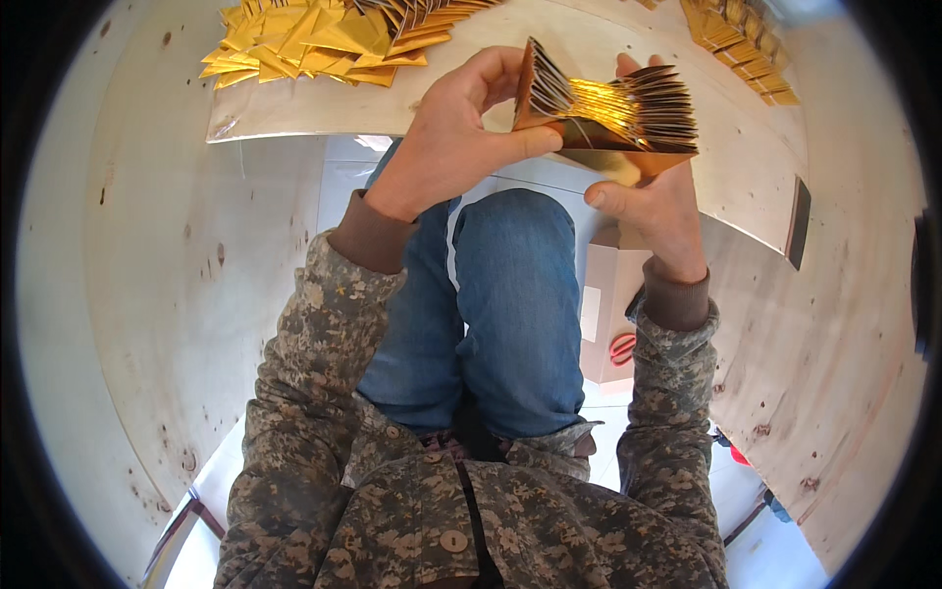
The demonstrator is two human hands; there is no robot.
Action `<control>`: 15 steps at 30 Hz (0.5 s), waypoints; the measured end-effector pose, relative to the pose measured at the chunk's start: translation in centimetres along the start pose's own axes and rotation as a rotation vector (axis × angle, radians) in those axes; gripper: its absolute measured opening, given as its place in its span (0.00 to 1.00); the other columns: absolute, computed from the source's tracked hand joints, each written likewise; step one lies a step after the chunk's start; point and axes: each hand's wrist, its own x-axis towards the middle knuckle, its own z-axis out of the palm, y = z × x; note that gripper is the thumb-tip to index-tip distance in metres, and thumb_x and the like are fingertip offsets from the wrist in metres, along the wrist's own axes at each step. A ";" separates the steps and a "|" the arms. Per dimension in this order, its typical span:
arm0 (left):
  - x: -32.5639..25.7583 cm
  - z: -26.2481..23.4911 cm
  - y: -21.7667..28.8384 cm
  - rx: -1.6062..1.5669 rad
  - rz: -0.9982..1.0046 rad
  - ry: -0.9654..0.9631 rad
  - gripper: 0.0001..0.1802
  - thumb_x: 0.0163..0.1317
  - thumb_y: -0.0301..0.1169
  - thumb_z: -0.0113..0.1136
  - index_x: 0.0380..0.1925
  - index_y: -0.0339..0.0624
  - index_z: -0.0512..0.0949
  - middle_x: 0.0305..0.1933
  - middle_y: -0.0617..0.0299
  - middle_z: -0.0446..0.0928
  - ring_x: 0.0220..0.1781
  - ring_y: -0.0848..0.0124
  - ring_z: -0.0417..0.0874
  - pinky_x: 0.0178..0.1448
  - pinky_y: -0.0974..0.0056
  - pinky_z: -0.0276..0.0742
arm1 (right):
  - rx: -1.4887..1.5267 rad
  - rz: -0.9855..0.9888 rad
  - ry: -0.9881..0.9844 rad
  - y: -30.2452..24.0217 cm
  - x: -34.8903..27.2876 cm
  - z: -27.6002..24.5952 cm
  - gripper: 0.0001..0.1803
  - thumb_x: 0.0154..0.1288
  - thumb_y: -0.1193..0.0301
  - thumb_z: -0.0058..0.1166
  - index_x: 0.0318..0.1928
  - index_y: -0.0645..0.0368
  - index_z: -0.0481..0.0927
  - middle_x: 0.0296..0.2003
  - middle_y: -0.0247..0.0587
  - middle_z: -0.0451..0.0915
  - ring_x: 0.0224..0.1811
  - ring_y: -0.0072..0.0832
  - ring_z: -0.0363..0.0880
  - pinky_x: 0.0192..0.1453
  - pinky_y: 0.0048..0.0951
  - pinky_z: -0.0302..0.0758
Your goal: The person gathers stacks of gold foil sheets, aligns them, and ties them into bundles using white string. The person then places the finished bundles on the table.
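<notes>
The bundle (610,106) of gold folded sheets is between the two hands, by the near edge of the worktop (324,116); whether it rests on anything there is hard to tell. The left hand (453,142) is clamped on its left end, thumb along the near side and fingers behind. The right hand (659,211) grips the right end from below, thumb on the near side, with fingertips showing past the top.

Even pressure from both ends should hold the layers square; too hard a squeeze would likely crease the thin sheets, too loose a one would let them slip out of line. The thumbs work best low, off the loose edges.

The bundle pinches to a bright, crinkled gold middle and fans at both ends into dark, thin edges, with a smooth, shiny panel underneath. On the pale, knotty wood lie a loose pile (314,44) of flat, pointed gold pieces and a neater overlapping row (743,51).
</notes>
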 end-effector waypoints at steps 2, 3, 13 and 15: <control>0.6 -0.3 -0.5 0.041 0.007 -0.021 0.33 0.56 0.20 0.68 0.61 0.31 0.66 0.57 0.58 0.73 0.59 0.71 0.75 0.64 0.66 0.75 | 0.094 -0.013 0.012 0.6 0.7 0.0 0.70 0.37 0.58 0.81 0.74 0.60 0.43 0.71 0.50 0.57 0.69 0.40 0.63 0.70 0.38 0.69; 0.9 -0.5 -0.7 0.062 0.029 -0.019 0.33 0.55 0.20 0.69 0.61 0.31 0.66 0.57 0.58 0.73 0.58 0.71 0.75 0.63 0.67 0.75 | 0.048 -0.046 0.010 0.9 1.2 -0.2 0.69 0.39 0.61 0.81 0.74 0.60 0.43 0.68 0.50 0.62 0.67 0.37 0.68 0.67 0.35 0.73; 3.4 -1.6 -3.2 0.479 0.105 -0.075 0.36 0.51 0.28 0.75 0.60 0.35 0.68 0.55 0.58 0.74 0.60 0.68 0.74 0.65 0.63 0.73 | -0.191 -0.003 -0.008 3.7 2.6 -2.6 0.38 0.48 0.70 0.75 0.57 0.61 0.67 0.48 0.42 0.79 0.50 0.29 0.81 0.55 0.27 0.80; 4.0 -1.4 -3.9 0.517 0.036 -0.096 0.38 0.50 0.30 0.76 0.60 0.35 0.68 0.56 0.56 0.73 0.61 0.65 0.73 0.65 0.61 0.73 | -0.248 -0.039 -0.018 4.7 3.0 -3.0 0.34 0.50 0.72 0.73 0.56 0.61 0.68 0.46 0.40 0.80 0.48 0.27 0.81 0.53 0.25 0.80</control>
